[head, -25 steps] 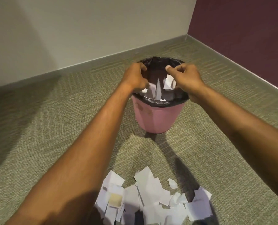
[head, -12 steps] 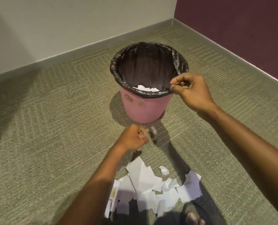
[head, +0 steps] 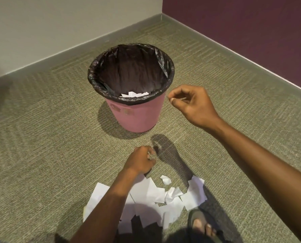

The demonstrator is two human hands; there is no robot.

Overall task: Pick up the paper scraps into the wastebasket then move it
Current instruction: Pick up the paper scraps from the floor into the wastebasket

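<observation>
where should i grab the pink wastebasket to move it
Take the wastebasket by its near-right rim, coming from above, next to the right hand. It stands upright and open, the black liner folds over the rim, and the pink wall tapers downward, so a side grip would likely slip.

We saw green-grey carpet (head: pixel 40 137) running into a corner where a beige wall (head: pixel 58 23) met a maroon wall (head: pixel 251 32), and a sandal (head: pixel 192 215) at the bottom edge.
</observation>
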